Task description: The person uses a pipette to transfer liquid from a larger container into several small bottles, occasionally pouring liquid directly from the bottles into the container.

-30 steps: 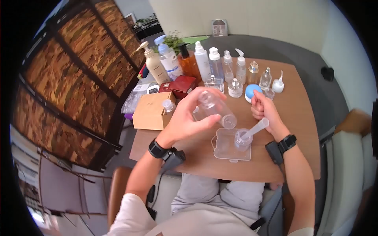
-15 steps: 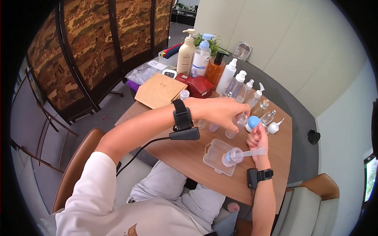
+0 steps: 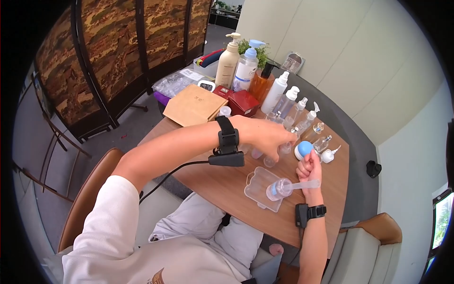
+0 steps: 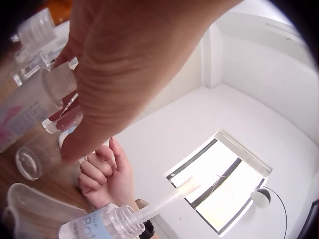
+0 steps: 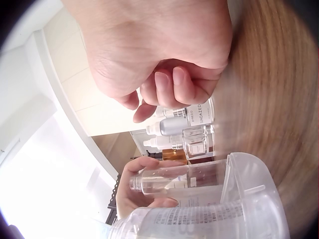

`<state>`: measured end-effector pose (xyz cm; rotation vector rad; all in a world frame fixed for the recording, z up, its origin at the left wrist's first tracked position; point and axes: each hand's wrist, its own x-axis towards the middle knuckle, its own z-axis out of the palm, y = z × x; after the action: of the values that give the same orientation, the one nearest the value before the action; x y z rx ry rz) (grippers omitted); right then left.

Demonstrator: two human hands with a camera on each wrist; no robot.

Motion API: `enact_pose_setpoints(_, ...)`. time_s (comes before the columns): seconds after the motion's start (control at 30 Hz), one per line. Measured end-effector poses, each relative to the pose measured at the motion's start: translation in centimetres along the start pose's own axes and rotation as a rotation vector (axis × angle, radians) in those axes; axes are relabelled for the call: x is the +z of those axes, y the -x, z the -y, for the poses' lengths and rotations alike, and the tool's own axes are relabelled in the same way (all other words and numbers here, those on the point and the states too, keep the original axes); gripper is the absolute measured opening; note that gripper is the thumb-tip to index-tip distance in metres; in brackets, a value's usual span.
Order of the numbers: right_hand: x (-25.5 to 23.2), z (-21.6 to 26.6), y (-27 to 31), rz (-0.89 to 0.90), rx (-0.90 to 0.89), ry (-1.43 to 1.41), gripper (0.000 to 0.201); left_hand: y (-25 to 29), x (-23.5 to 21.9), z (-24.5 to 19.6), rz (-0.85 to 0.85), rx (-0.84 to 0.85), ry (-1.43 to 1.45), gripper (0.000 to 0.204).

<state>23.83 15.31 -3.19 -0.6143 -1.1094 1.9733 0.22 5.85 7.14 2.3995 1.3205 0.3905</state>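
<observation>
My left hand [image 3: 267, 135] reaches across the table and holds a clear uncapped bottle [image 5: 164, 180] between thumb and fingers; the bottle stands upright, its base at the table. In the left wrist view, that bottle [image 4: 37, 158] is partly hidden by the thumb. My right hand [image 3: 309, 166] rests by the blue-lidded jar [image 3: 305, 148], its fingers curled into the palm, with nothing showing in them. In front of it, a small clear labelled bottle [image 3: 274, 190] stands in a clear plastic tray [image 3: 257, 182], a translucent tapered tube [image 3: 302, 185] leaning out of its mouth.
Several pump and spray bottles, among them a white one [image 3: 274, 94], line the table's back. A cardboard box [image 3: 195, 105] and a dark red box [image 3: 243, 102] stand at the left. A white pump bottle [image 3: 328, 155] is near the right edge.
My left hand has carried the clear bottle from a tilted hold above the tray away and down to the table, then shifted slightly left. The right hand stays curled. The head view has turned.
</observation>
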Motion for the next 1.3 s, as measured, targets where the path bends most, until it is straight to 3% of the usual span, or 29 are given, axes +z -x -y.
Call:
enact_pose_setpoints(0.23, -0.2, 0.0, 0.0, 0.025, 0.006, -0.003, 0.032, -0.2, 0.1, 0.1, 0.036, -0.067, 0.0, 0.052)
enact_pose_setpoints(0.67, 0.4, 0.1, 0.1, -0.006, 0.01, 0.0, 0.031, -0.2, 0.4, 0.4, 0.022, -0.023, 0.043, 0.048)
enact_pose_setpoints(0.87, 0.1, 0.1, 0.0, -0.004, 0.015, 0.004, 0.032, -0.1, -0.4, -0.6, 0.124, -0.133, 0.061, 0.061)
enact_pose_setpoints(0.93, 0.2, 0.1, -0.1, -0.009, 0.01, 0.003, 0.032, 0.1, 0.0, 0.5, -0.105, 0.04, -0.006, 0.074)
enact_pose_setpoints(1.03, 0.0, 0.0, 0.0, -0.017, 0.002, -0.013, 0.032, 0.7, -1.4, 1.4, -0.177, 0.06, -0.093, 0.08)
enact_pose_setpoints(1.07, -0.1, 0.0, -0.1, -0.012, -0.002, -0.013, 0.032, 1.2, -2.0, 1.4, -0.204, 0.06, -0.12, 0.073)
enact_pose_setpoints(1.2, -0.3, -0.2, -0.1, -0.023, -0.007, -0.024, 0.032, 2.5, -3.2, 2.3, -0.209, 0.06, -0.268, 0.056)
enact_pose_setpoints(1.3, -0.4, -0.3, -0.1, -0.039, -0.028, -0.032, 0.032, 3.0, -3.0, 1.7, -0.153, 0.027, -0.255, 0.055)
